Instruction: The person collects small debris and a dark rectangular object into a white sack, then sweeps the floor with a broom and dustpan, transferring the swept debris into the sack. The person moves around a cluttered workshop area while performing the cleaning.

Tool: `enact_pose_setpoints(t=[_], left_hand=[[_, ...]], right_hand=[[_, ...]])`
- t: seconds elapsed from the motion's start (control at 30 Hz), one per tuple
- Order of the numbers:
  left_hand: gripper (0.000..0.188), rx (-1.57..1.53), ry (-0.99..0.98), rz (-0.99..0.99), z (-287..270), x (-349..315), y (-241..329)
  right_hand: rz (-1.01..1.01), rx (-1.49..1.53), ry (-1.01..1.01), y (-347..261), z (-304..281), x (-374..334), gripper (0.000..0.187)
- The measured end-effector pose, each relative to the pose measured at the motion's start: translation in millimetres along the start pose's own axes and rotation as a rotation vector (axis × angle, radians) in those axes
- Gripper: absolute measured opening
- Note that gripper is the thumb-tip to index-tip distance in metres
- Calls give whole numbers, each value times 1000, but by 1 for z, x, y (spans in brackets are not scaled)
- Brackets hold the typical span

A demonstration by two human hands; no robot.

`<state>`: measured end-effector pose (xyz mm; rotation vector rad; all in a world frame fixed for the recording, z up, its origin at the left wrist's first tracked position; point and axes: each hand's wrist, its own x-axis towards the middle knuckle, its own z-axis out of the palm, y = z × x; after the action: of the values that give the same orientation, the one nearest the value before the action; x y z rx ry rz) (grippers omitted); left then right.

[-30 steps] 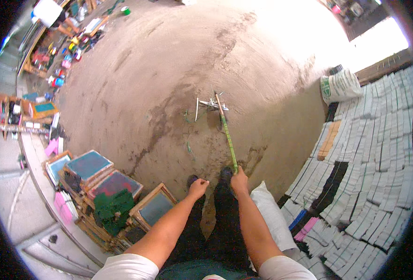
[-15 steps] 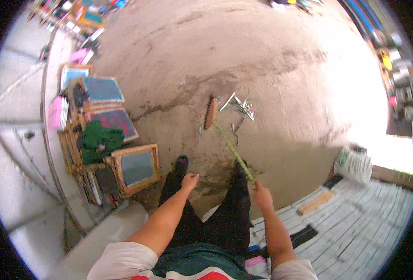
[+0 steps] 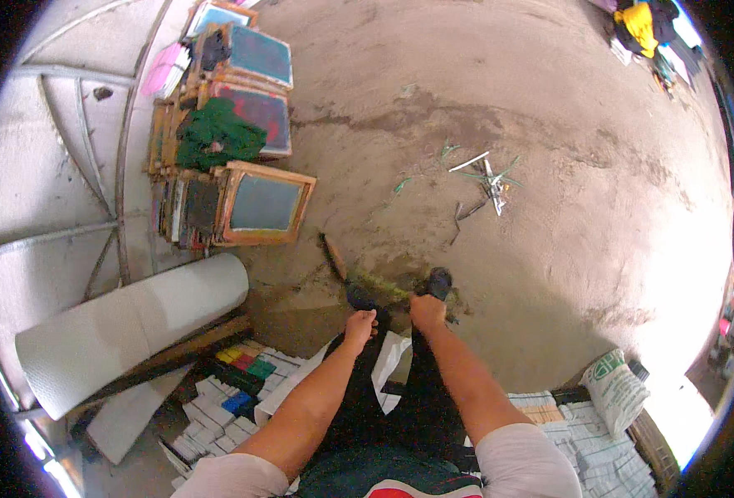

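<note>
My right hand (image 3: 428,312) is closed around the handle of a broom (image 3: 334,256). Its green-yellow handle runs left from that hand, low over the floor. The narrow brown broom head, edged with dark bristles, rests on the dirt floor just beyond my left shoe. My left hand (image 3: 360,325) is loosely curled, apart from the handle, with nothing visible in it. Out to the right lies a small litter pile (image 3: 491,184) of white strips, green strands and dark bits. A few green scraps (image 3: 400,186) are scattered to its left.
Wooden-framed screens (image 3: 263,203) lean in stacks at the left, with a dark green cloth (image 3: 217,134) over them. A large white roll (image 3: 134,332) lies nearer. Stacked white bundles (image 3: 217,419) and a white sack (image 3: 614,390) border the near side.
The broom head has swung left and closer to my feet, away from the litter pile. My right hand has come in toward my left. My view has shifted to the right and nearer.
</note>
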<state>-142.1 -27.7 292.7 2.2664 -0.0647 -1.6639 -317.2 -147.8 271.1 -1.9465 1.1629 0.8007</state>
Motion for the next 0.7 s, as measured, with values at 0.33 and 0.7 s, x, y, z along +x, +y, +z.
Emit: enact_pose_setpoints(t=[0.33,0.7], left_hand=[[34,-212,41,67,15,-5,-39],[33,-246,35,-9,31,-7,-42]], right_hand=[[146,-237,180,139,-111,-48,51],[23,-12,84,-23,-49,20,46]])
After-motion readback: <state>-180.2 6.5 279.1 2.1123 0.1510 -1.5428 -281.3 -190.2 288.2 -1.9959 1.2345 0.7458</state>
